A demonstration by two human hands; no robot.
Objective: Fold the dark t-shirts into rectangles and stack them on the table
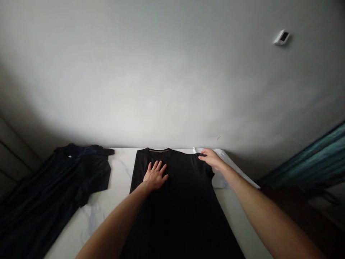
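Observation:
A black T-shirt lies spread on the white marble-look table, its collar toward the wall. My left hand rests flat on the shirt's chest just below the collar, fingers spread. My right hand is at the shirt's right shoulder, with fingers closed in a pinch on the fabric near the sleeve.
A heap of dark navy and black clothes covers the table's left side. Something white lies under the shirt at the table's right edge. A grey wall stands right behind the table; a teal curtain hangs at the right.

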